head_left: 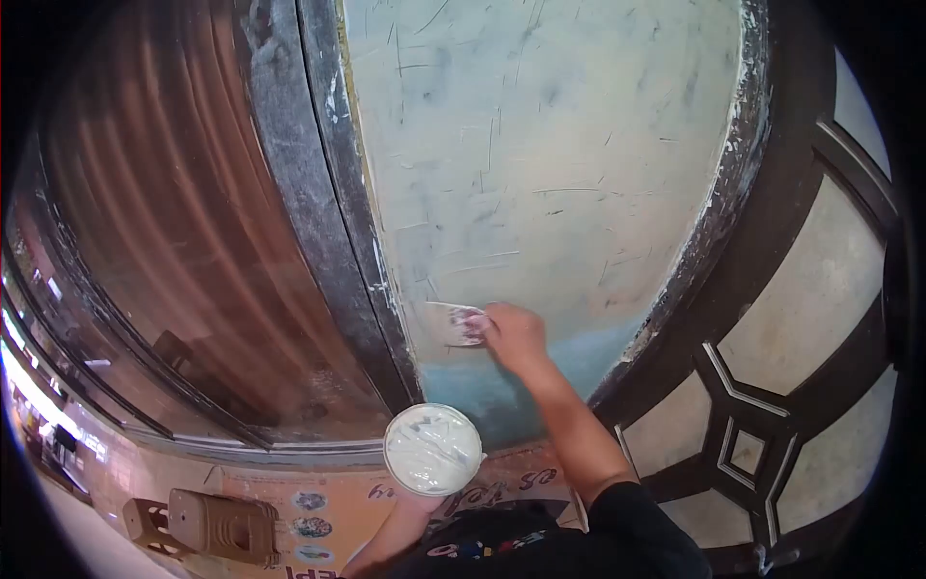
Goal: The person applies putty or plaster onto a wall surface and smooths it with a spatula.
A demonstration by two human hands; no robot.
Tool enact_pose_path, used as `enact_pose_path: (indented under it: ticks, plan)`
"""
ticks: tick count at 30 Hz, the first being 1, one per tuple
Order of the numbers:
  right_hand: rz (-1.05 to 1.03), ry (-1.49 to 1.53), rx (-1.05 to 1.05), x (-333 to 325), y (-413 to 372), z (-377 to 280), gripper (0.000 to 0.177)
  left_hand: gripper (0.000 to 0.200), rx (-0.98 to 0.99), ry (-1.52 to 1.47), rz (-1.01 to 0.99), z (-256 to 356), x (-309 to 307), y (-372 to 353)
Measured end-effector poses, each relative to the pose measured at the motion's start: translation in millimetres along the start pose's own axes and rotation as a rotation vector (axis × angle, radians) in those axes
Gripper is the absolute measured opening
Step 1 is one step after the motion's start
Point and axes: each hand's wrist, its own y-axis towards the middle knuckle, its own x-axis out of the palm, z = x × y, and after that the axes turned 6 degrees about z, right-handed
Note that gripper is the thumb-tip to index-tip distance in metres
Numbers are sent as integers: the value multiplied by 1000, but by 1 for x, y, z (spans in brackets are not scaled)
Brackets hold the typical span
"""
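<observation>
My right hand [514,336] grips a putty knife [467,325], its pale, smeared blade against the lower left part of the wall panel [569,232]. Off-white filler with thin scratch lines covers most of that panel, while a blue-green band [497,381] shows along its bottom. My left hand [422,503] supports a round white tub [389,451] from below, its fingers mostly hidden beneath it. Creamy white putty [433,452] with a stirred surface fills the tub, which is just below the panel's lower left corner.
Dark, paint-flecked frames [338,193] border the panel. At left is a glass pane with a brown curtain [164,193] behind. A dark panelled door [791,318] stands at right. Brown stacked stools [222,526] and printed sheeting [318,492] are on the floor.
</observation>
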Motion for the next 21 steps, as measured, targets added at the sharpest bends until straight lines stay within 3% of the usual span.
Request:
enact_pose_path:
  ticks: [2,4,5,7,8,10,11,13,15,17,18,21]
  plan:
    - [51,-83,159,-26,-5,29,25,66,37,27,-118,-2,4,-1]
    - [87,-188,283,-65,-23,72,29,65,15,-2,-93,3,2,-7]
    - [210,-227,318,-78,-37,97,31,64,116,201,-59,4,-1,-8]
    - [170,-86,410,-123,-55,108,31,64,350,696,91,3,-20,-12]
    - [164,-84,401,-128,-54,102,31,64,359,689,91,7,-22,-9]
    - [71,-18,409,-139,-56,82,27,64,6,-156,1,16,-20,-9]
    - [100,171,459,-128,-50,64,27,65,61,-81,23,12,-19,-9]
    - [-23,27,202,-107,-27,43,26,65,68,23,30,3,-13,-2]
    - [26,140,94,-81,-1,14,25,66,60,133,33,-6,-4,9]
    - [86,68,81,-66,21,11,25,67,50,260,56,-16,8,19]
    - [95,63,88,-65,26,24,25,67,51,323,66,-18,11,22]
    - [309,-22,384,-76,19,78,26,68,73,399,94,-30,17,19]
